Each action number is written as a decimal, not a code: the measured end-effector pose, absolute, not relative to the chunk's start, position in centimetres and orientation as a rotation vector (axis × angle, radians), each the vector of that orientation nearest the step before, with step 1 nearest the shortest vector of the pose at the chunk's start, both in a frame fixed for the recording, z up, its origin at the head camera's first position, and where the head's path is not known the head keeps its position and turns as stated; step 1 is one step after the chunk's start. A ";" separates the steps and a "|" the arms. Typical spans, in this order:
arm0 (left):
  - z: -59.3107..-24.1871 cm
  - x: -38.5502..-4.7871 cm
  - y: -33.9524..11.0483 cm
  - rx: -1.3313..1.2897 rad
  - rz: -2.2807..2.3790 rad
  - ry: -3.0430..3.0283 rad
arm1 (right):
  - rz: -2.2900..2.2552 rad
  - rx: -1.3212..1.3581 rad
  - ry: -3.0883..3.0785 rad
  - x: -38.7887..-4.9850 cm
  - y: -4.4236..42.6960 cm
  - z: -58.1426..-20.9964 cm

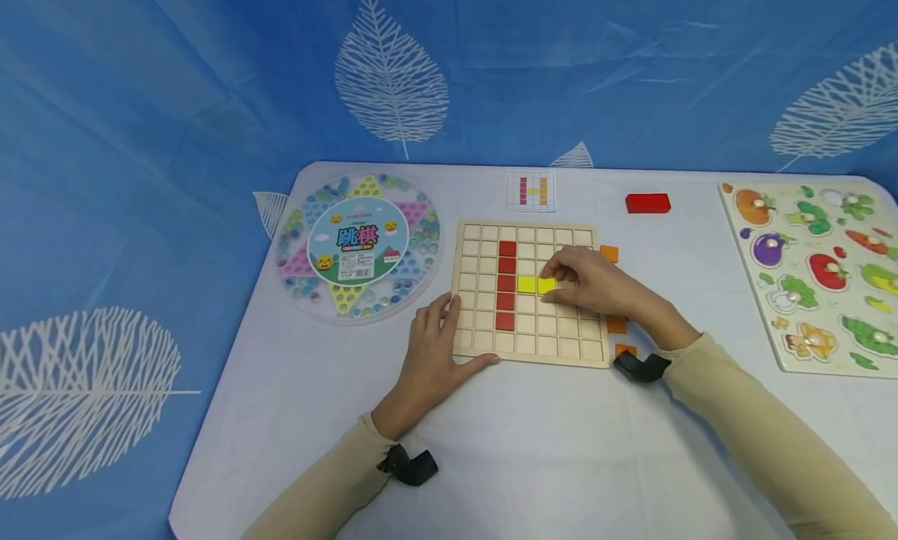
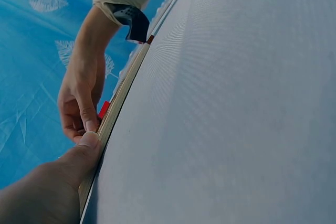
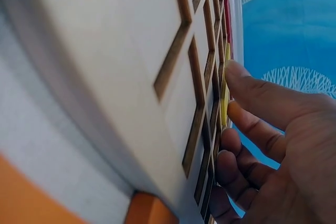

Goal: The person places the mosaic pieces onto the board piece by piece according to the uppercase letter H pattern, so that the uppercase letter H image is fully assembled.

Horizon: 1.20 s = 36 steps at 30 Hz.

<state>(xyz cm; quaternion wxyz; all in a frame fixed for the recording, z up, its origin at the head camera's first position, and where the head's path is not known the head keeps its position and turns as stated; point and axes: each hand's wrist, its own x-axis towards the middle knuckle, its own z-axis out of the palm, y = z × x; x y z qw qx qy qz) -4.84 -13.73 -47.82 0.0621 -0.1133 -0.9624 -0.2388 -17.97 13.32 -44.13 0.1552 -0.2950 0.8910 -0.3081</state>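
Note:
A wooden grid board [image 1: 489,340] lies on the table, with a column of several red tiles [image 1: 506,283] and two yellow tiles [image 1: 527,284] to the column's right. My right hand [image 1: 596,281] has its thumb and index finger at the right-hand yellow tile [image 1: 546,285]; the right wrist view shows the fingertips against the yellow piece [image 3: 224,106]. With fingers at the board's left edge and thumb along its near edge, my left hand [image 1: 433,361] rests on the board's lower left corner. In the left wrist view the left thumb [image 2: 84,153] touches the board's edge [image 2: 123,90].
Orange tiles [image 1: 609,254] lie along the board's right side, partly behind the right hand. Behind the board are a pattern card [image 1: 531,191] and a red block [image 1: 648,203]. A round marble game [image 1: 358,244] stands left, a vegetable puzzle [image 1: 786,322] right.

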 end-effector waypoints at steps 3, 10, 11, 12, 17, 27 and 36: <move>-47.8 -4.8 -13.7 -0.344 -0.718 -2.911 | -0.911 -0.815 2.535 -18.0 13.5 -44.2; -47.8 -4.9 -13.8 -0.358 -0.729 -2.896 | -1.008 -0.673 2.570 -17.8 15.0 -44.0; -47.8 -4.9 -13.8 -0.358 -0.728 -2.896 | -1.013 -0.666 2.590 -17.8 15.3 -44.0; -47.8 -4.9 -13.7 -0.360 -0.728 -2.895 | -1.019 -0.673 2.607 -17.8 15.7 -43.9; -47.8 -4.9 -13.7 -0.365 -0.720 -2.887 | -1.022 -0.613 2.704 -18.1 17.4 -43.5; -47.8 -4.9 -13.7 -0.356 -0.701 -2.902 | -0.903 -0.403 2.709 -18.9 19.8 -44.3; -47.7 -4.9 -13.7 -0.346 -0.705 -2.915 | -0.888 -0.370 2.699 -19.3 20.5 -44.7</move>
